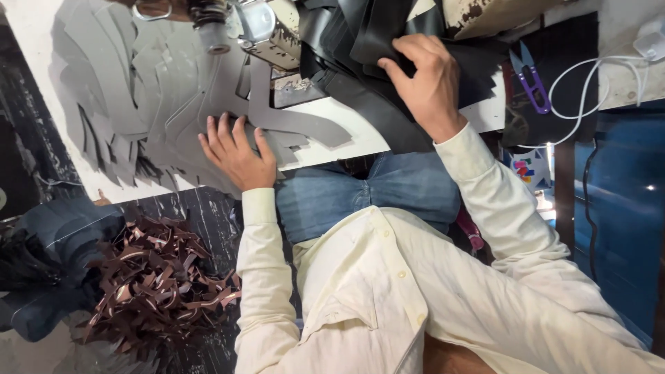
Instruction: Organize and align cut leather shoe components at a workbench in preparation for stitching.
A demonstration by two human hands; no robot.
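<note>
My left hand (235, 149) lies flat, fingers spread, on a heap of grey cut material pieces (138, 90) at the near edge of the white table (360, 135). One long curved grey strip (298, 125) runs from that hand toward the sewing machine head (267, 28) at the top. My right hand (426, 76) presses down on a stack of black leather-like pieces (360, 41) to the right of the machine, fingers bent over the top piece. I wear a cream long-sleeved shirt and blue jeans.
Purple thread snips (532, 79) lie on a dark surface at the right, near a white cable (589, 90). A pile of brown scrap strips (156, 277) sits on the floor at the lower left, beside dark bags. A blue panel stands at the far right.
</note>
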